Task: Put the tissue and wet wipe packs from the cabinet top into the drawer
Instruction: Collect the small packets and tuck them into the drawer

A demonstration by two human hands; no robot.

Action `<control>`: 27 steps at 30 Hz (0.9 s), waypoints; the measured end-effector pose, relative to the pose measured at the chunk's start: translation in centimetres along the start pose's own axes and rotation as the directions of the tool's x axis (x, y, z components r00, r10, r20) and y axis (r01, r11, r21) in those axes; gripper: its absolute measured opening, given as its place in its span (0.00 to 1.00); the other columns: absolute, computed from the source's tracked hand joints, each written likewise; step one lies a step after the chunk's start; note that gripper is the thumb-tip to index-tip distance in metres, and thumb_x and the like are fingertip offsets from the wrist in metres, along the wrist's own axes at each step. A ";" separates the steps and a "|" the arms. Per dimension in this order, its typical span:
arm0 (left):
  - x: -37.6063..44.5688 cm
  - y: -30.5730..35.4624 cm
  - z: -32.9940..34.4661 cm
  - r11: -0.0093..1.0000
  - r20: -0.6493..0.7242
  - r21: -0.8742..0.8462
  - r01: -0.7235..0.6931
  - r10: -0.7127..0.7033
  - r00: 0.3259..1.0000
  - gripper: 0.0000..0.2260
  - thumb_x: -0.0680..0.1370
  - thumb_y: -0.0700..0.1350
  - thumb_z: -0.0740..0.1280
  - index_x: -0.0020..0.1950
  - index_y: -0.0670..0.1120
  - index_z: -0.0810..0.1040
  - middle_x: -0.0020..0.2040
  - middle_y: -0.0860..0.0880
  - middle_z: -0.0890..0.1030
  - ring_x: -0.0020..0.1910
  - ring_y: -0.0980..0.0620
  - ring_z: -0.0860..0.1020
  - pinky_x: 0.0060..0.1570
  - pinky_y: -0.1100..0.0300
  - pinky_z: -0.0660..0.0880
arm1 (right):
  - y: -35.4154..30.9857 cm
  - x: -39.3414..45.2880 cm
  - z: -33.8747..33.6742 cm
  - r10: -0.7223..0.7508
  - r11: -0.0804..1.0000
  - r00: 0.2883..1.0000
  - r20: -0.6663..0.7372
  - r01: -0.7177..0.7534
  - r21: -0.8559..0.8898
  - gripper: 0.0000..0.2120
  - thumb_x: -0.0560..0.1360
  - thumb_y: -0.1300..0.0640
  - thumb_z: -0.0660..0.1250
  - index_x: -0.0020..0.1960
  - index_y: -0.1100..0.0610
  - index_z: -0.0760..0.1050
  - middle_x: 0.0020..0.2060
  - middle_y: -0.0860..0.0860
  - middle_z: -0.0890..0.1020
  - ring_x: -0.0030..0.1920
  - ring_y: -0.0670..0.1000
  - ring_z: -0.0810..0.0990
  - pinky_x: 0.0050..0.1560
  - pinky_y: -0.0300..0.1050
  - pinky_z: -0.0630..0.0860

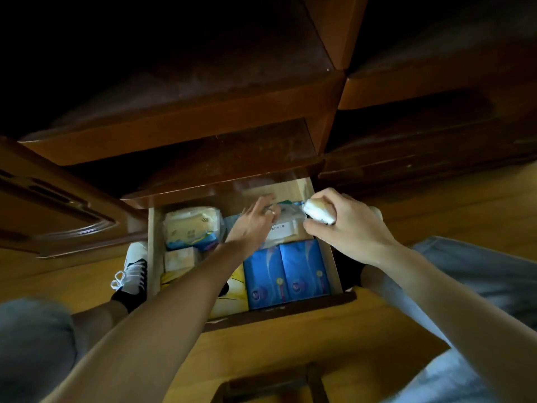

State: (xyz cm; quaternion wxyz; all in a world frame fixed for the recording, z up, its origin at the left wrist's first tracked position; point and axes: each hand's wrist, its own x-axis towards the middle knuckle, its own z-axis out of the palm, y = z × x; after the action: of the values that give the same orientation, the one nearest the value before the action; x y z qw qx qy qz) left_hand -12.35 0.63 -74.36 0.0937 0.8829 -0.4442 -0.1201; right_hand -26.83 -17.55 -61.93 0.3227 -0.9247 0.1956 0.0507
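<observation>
Both hands are working over the drawer (337, 269): my left hand (255, 225) is pressing packs aside, fingers loose, while my right hand (345, 225) is gripping a small white tissue pack (319, 215); I'd be lowering it flat into that rear gap.

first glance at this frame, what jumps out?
The open drawer at centre, packed with packs: two bright blue packs side by side at its near right. Above them, the right hand has a grip on a small white pack over the drawer's right edge, while the left hand reaches into the back.
</observation>
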 end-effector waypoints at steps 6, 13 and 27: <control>2.2 -1.0 3.4 0.985 0.343 -0.107 -0.133 0.162 0.925 0.08 0.73 0.40 0.71 0.51 0.48 0.79 0.74 0.45 0.70 0.70 0.41 0.71 0.62 0.48 0.73 | 0.6 0.1 -0.6 0.030 0.999 0.997 -0.065 -0.027 0.043 0.20 0.73 0.40 0.71 0.62 0.42 0.73 0.52 0.46 0.79 0.49 0.50 0.79 0.43 0.46 0.76; 4.1 -1.4 2.8 0.957 0.262 -0.278 0.076 -0.001 0.965 0.24 0.73 0.42 0.76 0.67 0.48 0.74 0.69 0.46 0.72 0.67 0.44 0.73 0.63 0.50 0.73 | 0.5 0.2 -0.5 0.065 0.992 0.992 -0.104 -0.053 0.116 0.17 0.73 0.44 0.72 0.59 0.43 0.74 0.51 0.45 0.80 0.48 0.48 0.79 0.44 0.47 0.76; 5.2 -0.1 3.5 0.995 0.333 -0.009 0.099 -0.090 0.939 0.26 0.78 0.49 0.72 0.75 0.50 0.70 0.69 0.40 0.76 0.67 0.38 0.74 0.63 0.43 0.74 | -0.8 0.8 0.2 0.037 0.996 0.995 -0.094 -0.029 0.080 0.20 0.73 0.41 0.71 0.62 0.44 0.73 0.53 0.46 0.80 0.51 0.49 0.79 0.44 0.45 0.75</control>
State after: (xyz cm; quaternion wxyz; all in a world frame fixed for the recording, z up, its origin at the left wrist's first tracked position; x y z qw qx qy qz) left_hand -10.24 -3.72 -78.40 0.0228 0.8690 -0.4092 -0.2772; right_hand -25.77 -17.12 -61.81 0.3484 -0.9092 0.2279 0.0043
